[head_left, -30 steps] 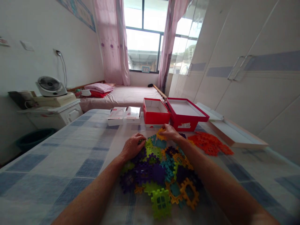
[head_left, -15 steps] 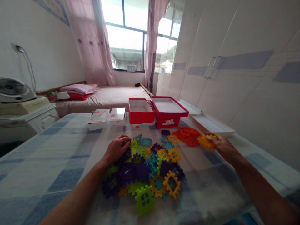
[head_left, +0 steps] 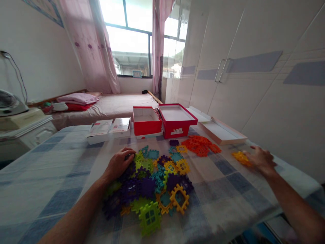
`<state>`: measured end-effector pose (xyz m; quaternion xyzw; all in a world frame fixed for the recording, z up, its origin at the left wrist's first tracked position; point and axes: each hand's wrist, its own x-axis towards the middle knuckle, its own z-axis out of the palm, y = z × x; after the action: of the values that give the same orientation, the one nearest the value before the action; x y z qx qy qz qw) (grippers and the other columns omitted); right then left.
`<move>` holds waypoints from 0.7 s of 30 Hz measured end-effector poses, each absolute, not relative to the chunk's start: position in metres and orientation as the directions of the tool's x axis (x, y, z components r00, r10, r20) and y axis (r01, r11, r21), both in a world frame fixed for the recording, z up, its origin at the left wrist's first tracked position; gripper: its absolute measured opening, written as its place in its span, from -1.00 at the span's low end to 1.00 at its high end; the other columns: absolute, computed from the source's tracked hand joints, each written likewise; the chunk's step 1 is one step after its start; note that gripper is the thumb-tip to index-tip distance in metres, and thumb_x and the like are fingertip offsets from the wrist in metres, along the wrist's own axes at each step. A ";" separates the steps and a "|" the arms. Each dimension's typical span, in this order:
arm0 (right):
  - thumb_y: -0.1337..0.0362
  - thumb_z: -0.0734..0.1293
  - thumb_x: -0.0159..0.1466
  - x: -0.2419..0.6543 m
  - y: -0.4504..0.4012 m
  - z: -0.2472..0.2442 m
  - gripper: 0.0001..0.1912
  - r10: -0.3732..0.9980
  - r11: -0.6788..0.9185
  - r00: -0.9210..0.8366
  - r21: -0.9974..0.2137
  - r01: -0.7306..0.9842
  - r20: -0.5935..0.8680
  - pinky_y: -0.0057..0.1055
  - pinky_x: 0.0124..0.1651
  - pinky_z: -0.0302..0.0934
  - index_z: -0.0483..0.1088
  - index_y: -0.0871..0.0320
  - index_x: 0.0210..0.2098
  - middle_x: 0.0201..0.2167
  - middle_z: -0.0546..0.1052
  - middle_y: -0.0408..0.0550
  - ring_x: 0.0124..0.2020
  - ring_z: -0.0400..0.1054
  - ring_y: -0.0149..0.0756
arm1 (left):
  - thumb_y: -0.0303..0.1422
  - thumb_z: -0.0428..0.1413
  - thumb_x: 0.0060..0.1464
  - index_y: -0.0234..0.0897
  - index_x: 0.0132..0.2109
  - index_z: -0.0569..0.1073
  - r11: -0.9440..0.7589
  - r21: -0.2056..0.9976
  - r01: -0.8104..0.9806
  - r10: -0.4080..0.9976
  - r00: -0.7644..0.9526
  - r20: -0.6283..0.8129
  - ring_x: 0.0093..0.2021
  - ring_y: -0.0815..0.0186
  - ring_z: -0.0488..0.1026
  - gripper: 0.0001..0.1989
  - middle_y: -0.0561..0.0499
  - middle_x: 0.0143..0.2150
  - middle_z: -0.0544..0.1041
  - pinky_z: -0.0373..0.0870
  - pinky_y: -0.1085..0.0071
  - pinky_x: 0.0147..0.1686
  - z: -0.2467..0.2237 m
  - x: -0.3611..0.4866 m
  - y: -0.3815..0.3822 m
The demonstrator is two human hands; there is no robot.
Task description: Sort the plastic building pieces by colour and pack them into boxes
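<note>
Our left hand [head_left: 120, 162] curled at the mixed pile [head_left: 147, 187], hold unclear, our right hand [head_left: 261, 160] blurred at yellow pieces [head_left: 240, 158], pinching or spread we cannot tell.

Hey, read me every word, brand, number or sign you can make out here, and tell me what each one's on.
No wording is legible; these are the marks I see:
White label on the dark red box: print too small to read.
Left white box: reddish print, too small to read.
Right white box: reddish print, also too small to read.
</note>
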<state>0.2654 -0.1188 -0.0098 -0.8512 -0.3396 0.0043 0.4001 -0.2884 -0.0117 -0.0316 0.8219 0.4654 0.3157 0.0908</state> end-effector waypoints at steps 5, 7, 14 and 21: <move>0.18 0.23 0.14 0.187 -0.108 0.009 -0.74 0.873 -0.195 0.389 -0.518 0.833 0.296 -0.20 -0.02 0.25 0.43 0.04 -0.19 -0.15 0.51 0.01 -0.11 0.39 -0.12 | -0.21 -0.06 0.11 -0.20 -0.20 0.51 -0.548 0.446 0.708 0.823 0.362 0.437 -0.13 0.24 0.44 -0.70 -0.02 -0.14 0.49 0.33 0.33 -0.06 -0.032 -0.288 -0.011; 0.18 0.22 0.17 0.148 -0.098 0.011 -0.69 0.953 0.045 0.117 -0.510 0.859 0.280 -0.24 -0.03 0.25 0.42 0.08 -0.12 -0.10 0.49 -0.02 -0.10 0.38 -0.17 | -0.22 -0.06 0.11 -0.21 -0.20 0.51 -0.547 0.447 0.708 0.824 0.360 0.438 -0.13 0.23 0.44 -0.70 -0.03 -0.14 0.49 0.33 0.32 -0.05 -0.033 -0.288 -0.011; 0.53 0.12 0.13 0.072 -0.058 0.004 -0.47 0.881 0.407 -0.366 -0.085 0.909 0.301 -0.24 0.17 0.01 0.31 0.10 0.07 0.03 0.40 -0.03 0.11 0.16 -0.21 | -0.23 -0.08 0.12 -0.24 -0.19 0.50 -0.534 0.455 0.712 0.834 0.358 0.419 -0.12 0.24 0.44 -0.69 -0.05 -0.12 0.49 0.34 0.33 -0.06 -0.027 -0.286 -0.016; 0.35 0.13 0.26 0.062 -0.044 -0.011 -0.69 0.893 0.366 -0.350 -0.006 0.931 0.283 -0.18 0.12 -0.02 0.42 0.13 -0.11 -0.15 0.48 0.06 -0.01 0.22 -0.12 | -0.27 -0.07 0.11 -0.24 -0.19 0.50 -0.542 0.457 0.706 0.830 0.364 0.422 -0.15 0.26 0.44 -0.71 -0.03 -0.14 0.48 0.34 0.35 -0.08 -0.028 -0.286 -0.015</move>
<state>0.0616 -0.0443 -0.0110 -0.5576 -0.8177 -0.0780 0.1198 -0.2862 -0.0152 -0.0278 0.8198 0.4683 0.3142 0.0993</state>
